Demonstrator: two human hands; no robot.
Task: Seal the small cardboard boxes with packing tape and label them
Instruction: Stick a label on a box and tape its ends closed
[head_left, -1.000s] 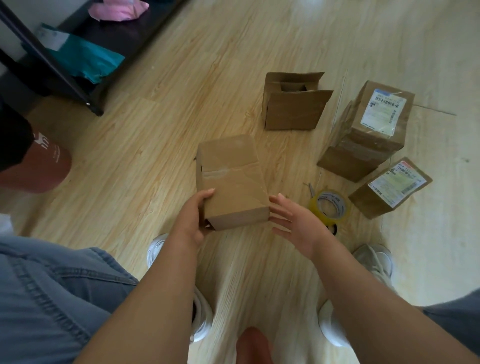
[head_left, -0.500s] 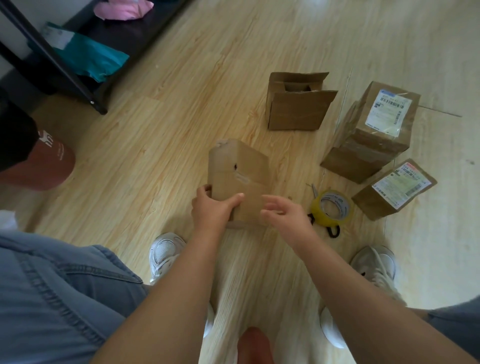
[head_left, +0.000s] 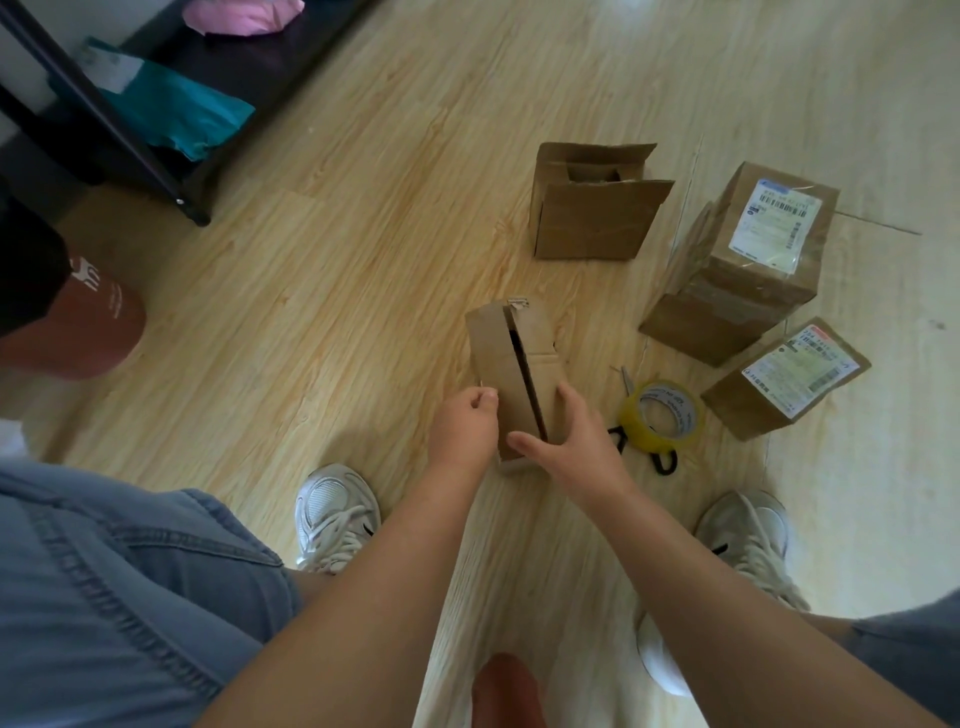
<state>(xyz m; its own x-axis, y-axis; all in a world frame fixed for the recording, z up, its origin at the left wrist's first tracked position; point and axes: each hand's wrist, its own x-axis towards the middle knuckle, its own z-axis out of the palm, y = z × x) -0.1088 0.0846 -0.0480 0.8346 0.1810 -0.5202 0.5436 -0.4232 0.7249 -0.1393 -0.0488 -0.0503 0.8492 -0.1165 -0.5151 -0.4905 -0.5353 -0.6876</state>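
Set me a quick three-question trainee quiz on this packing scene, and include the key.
1. True or false: the tape roll lies on the floor to the left of the held box.
2. Multiple choice: how many boxes on the floor already carry a printed label? A one, B two, C three.
3. Fill in: the far box stands with its top flaps ___.

Key
1. False: the tape roll lies to the right of the held box, near the right hand.
2. B: the large labelled box and the small labelled box.
3. Open.
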